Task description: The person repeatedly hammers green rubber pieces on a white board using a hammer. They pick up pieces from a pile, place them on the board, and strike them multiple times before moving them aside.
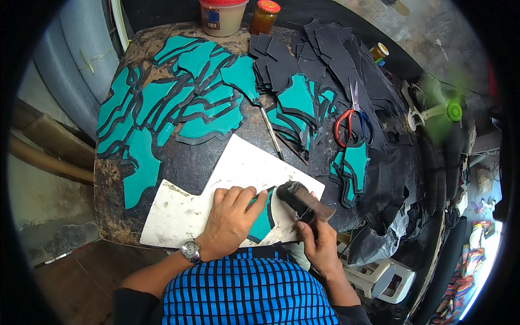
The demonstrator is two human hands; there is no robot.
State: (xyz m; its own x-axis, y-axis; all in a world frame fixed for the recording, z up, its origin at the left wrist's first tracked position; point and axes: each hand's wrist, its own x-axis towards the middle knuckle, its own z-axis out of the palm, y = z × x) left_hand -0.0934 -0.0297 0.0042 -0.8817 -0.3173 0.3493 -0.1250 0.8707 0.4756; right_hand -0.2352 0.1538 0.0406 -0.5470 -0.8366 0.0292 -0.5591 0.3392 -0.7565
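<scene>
Currently, left hand (230,216): pressing flat, fingers spread, pinning the teal cut piece (264,221) onto the near white board (184,208).
Right hand (319,241): gripping a dark brush (300,199), probably spreading glue.
Next move: calling for even strokes along the piece's edge.

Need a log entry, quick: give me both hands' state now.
Left hand: open, flat, pressing the teal piece on the white board.
Right hand: closed, holding the brush.
</scene>
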